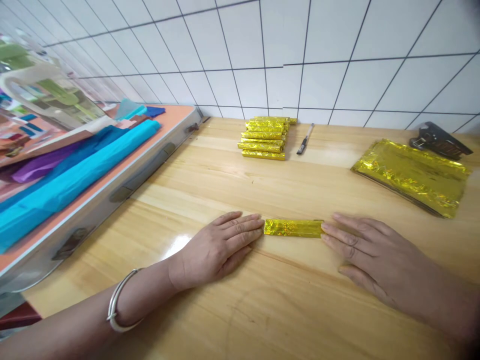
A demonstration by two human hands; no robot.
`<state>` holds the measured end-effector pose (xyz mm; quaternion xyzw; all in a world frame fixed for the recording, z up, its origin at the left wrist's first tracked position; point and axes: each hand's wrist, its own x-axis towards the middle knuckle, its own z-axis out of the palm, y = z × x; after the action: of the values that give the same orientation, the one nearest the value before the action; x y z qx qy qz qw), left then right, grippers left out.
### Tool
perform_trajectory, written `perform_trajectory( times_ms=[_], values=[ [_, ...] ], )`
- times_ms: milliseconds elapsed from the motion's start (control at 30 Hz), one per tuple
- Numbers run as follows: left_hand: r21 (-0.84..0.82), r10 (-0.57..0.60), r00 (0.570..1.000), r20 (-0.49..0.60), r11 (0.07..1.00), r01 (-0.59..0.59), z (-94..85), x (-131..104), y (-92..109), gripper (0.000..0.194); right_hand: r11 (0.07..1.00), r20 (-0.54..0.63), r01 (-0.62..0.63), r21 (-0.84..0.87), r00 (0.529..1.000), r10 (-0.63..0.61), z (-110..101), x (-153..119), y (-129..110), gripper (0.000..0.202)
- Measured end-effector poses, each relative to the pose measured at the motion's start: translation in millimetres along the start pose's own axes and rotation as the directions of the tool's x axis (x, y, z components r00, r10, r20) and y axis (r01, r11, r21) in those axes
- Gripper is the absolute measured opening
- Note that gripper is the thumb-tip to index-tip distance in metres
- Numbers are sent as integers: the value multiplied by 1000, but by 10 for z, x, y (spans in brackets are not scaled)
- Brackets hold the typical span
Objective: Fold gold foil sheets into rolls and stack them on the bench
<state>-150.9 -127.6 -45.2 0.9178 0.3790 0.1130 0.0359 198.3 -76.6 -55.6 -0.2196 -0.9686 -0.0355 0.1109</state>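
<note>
A folded strip of shiny gold foil paper lies flat on the wooden table between my two hands. My left hand, with a silver bangle on its wrist, rests flat with its fingertips at the strip's left end. At the right end, the fingertips of my right hand touch the strip, the fingers stretched out. Beyond it, several similar gold foil strips are stacked near the wall. To the right lies a stack of unfolded gold foil sheets.
A pen lies beside the stacked strips. Behind the foil sheets is a black clip. On the left stands a transparent storage box, with a blue roll and other coloured paper on its orange top. A white tiled wall borders the table.
</note>
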Motion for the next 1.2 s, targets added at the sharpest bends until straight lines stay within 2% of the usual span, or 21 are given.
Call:
perform_trajectory(
  times_ms=[100,167,233,367,433,500,600,800,1067,1200],
  values=[
    [6,-3,997,-72,1000,4,-41,-28,17,46,1000,-7,-16,3,1000,16,-15,0,-14,46],
    [26,11,998,-68,1000,-10,-69,37,92,51,1000,-17,-7,-3,1000,7,-11,-4,-17,45],
    [27,22,1000,-7,999,-22,-77,204,225,58,1000,-30,3,-10,1000,-3,-1,-7,-17,45],
    [-45,86,993,86,996,-83,9,689,525,78,1000,-36,-1,-29,999,0,6,-7,-19,47],
    [-71,103,990,101,993,-96,82,864,604,85,999,-24,-9,-33,1000,8,1,-7,-25,47],
    [-102,127,985,116,988,-116,139,933,613,90,1000,-19,-19,-25,1000,18,-8,-8,-31,47],
    [-118,126,980,155,987,-108,151,871,547,88,999,-24,-34,-9,999,34,-21,-13,-41,45],
    [-76,64,975,212,996,-49,39,574,449,82,998,-2,-51,-22,999,51,-40,-32,-59,43],
    [-2,-108,981,163,994,110,55,271,478,68,998,-32,-58,-30,998,57,-31,-55,-81,40],
    [3,-123,985,123,992,124,68,244,506,63,1000,-49,-27,-8,998,26,-25,-80,-48,40]
  ],
)
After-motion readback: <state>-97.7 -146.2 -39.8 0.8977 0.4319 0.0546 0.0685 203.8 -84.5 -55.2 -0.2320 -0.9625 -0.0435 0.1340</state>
